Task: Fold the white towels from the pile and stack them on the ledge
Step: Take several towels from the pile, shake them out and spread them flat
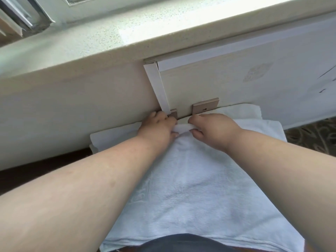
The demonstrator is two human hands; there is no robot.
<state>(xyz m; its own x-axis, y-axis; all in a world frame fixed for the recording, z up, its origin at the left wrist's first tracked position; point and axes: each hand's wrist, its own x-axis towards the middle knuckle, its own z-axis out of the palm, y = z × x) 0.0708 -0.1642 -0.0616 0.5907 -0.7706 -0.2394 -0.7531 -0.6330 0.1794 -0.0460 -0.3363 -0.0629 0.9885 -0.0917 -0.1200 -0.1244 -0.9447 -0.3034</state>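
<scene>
Pale wall panelling under a speckled stone ledge (109,39) fills the background, and against its foot a white towel (190,188) lies spread over a surface that cannot be made out, running from the person's waist at the near edge to the wall at the far edge. More white towel (254,122) shows beneath it, sticking out at the far right corner and the far left, so it seems to rest on other towels. Terry cloth like this should be light, soft and floppy, with no stiffness of its own; it will sag wherever it is not supported, and its nap should keep it from slipping through fingers. Both hands meet at the middle of the far edge, close to the wall: the left hand (158,128) has its fingers curled round a small bunched roll of the hem, and the right hand (211,129) pinches the same roll between thumb and fingers, just beside the left. Held at the middle alone, the corners would probably droop, so a neat fold likely calls for sliding the hands apart to the two far corners. Behind the hands, two tan plates (205,106) sit on the wall and a white strip (158,88) runs up to the ledge, which bears no stack in view. Patterned carpet (312,135) shows at the right.
</scene>
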